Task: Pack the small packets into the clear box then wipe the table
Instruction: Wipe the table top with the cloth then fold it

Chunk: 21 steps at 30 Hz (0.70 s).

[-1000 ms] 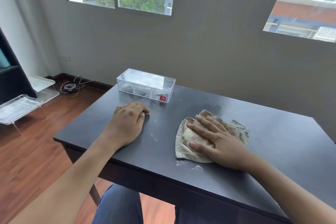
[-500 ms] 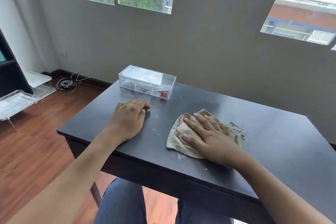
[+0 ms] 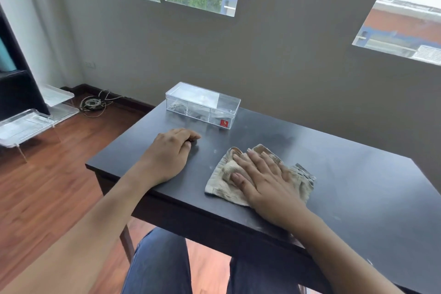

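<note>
The right hand (image 3: 263, 179) lay flat on the cloth (image 3: 260, 174), fingers straight and spread, pressing it down onto the table (image 3: 358, 186) rather than gripping it; over the last second that hand and the cloth had slid a little toward the person's left across the near half of the table, the cloth bunching slightly under the fingertips, though the camera had shifted too, so part of that drift may have been only apparent; the pale specks that had lain on the table near the cloth's front edge a second earlier were mostly no longer visible, which suggested the wiping was taking effect; the left hand (image 3: 170, 154) rested on the table to the left of the cloth, fingers loosely curled under and holding nothing, and it had hardly moved, seemingly steadying the body; beyond both hands, at the far edge of the table, the clear box (image 3: 202, 105) stood with its lid on, dark shapes dimly visible through its walls that were probably the small packets, though too faint to be sure; no packets lay loose on the table, so the packing looked finished and the wipe was the step in hand; a few faint marks remained between the left hand and the cloth, and farther right, so more strokes seemed needed.
</note>
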Available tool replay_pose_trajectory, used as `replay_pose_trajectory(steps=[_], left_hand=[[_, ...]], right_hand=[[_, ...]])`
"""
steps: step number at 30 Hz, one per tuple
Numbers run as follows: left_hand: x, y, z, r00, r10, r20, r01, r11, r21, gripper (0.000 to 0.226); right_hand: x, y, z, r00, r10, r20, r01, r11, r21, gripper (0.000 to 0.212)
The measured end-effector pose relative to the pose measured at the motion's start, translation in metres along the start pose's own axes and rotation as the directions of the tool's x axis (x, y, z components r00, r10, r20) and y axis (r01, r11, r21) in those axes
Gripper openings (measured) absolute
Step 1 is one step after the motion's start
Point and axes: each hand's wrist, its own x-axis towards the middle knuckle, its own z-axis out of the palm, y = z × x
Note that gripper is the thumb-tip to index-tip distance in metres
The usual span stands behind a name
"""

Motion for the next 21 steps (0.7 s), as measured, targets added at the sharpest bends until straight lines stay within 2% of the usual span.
replay_pose_trajectory(steps=[3,5,8,12,14,17,21], left_hand=[[-0.002,0.003,0.0,1.0,0.011,0.005,-0.011,0.999,0.032,0.034],[-0.002,0.005,-0.001,1.0,0.016,0.012,-0.017,0.999,0.04,0.036],[-0.005,0.006,-0.002,0.999,0.032,0.023,-0.033,0.999,0.022,0.034],[-0.01,0.007,-0.006,1.0,0.009,-0.003,-0.009,0.996,-0.083,0.032],[-0.012,0.006,-0.009,0.998,-0.055,-0.02,0.052,0.989,-0.137,0.031],[-0.012,-0.002,-0.012,0.99,-0.135,-0.042,0.127,0.979,-0.157,0.03],[-0.015,-0.005,-0.016,0.984,-0.162,-0.068,0.154,0.981,-0.115,0.033]], right_hand=[[0.037,-0.031,0.008,0.995,0.098,0.011,-0.098,0.995,0.031,0.061],[0.052,-0.052,0.012,0.994,0.103,0.02,-0.104,0.994,0.037,0.061],[0.042,-0.064,0.015,1.0,-0.001,0.013,0.001,0.999,0.036,0.06],[-0.004,-0.035,0.012,0.993,-0.122,-0.006,0.122,0.992,0.019,0.055],[-0.02,-0.01,0.006,0.997,-0.074,-0.004,0.074,0.997,-0.006,0.054],[-0.02,0.022,-0.002,0.996,0.087,0.003,-0.087,0.996,0.001,0.055],[-0.01,0.007,0.006,0.976,0.218,-0.025,-0.219,0.976,-0.008,0.062]])
